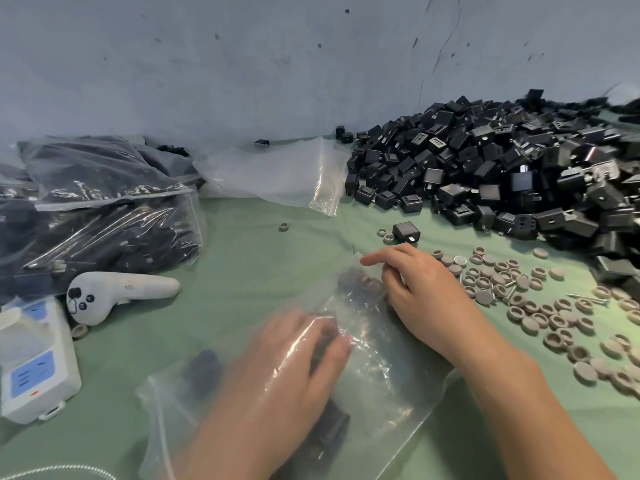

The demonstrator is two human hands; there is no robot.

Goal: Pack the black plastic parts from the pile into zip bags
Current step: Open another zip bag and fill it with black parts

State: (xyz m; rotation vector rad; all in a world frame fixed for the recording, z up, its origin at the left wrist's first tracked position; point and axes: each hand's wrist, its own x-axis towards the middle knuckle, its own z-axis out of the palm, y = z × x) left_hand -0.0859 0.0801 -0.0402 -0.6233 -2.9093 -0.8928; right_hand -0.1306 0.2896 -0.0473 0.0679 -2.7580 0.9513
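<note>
A clear zip bag [388,386] lies on the green cloth in front of me, with a few black plastic parts [360,282] inside it. My left hand [287,358] is inside the bag under the plastic film. It is blurred, and its fingers curl round a dark part. My right hand [422,289] grips the far end of the bag with its index finger stretched out. The big pile of black parts [502,168] fills the right back of the table. One loose black part [406,232] lies just beyond my right hand.
Filled zip bags [104,209] are stacked at the left, and an empty bag [277,174] lies by the wall. A white controller [117,292] and a white device [31,362] sit at the left front. Several grey round caps [519,299] are scattered at the right.
</note>
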